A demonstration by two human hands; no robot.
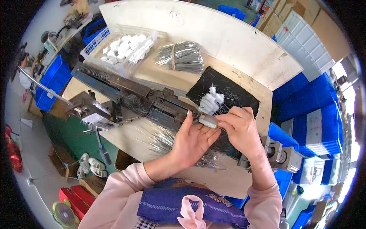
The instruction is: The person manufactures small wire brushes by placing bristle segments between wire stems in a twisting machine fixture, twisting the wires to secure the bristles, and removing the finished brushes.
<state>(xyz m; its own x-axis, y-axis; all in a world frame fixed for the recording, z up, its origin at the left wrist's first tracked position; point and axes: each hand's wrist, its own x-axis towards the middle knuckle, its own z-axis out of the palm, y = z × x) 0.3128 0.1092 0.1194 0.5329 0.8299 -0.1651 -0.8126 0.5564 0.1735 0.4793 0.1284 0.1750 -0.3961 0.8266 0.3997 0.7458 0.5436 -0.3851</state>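
My left hand (pixel 192 144) is palm up in the middle, thumb raised and fingers stretched out below a small metal block (pixel 208 120) at the end of the machine. It appears to hold nothing. From the right, my right hand (pixel 241 128) comes in with thumb and fingertips pinched together next to that block. What they pinch, if anything, is too small to make out. Just beyond the block lies a pile of small white-bristled brushes (pixel 209 104) with wire stems, on a black cloth (pixel 238 94). Loose thin wires (pixel 162 140) lie left of my left hand.
The long metal machine (pixel 167 103) crosses the wooden table. Behind it are a banded bundle of wires (pixel 181 57) and a white basket (pixel 133 63) of white pieces. A pale board (pixel 228 34) closes off the far edge. Blue bins (pixel 316 107) stack at right.
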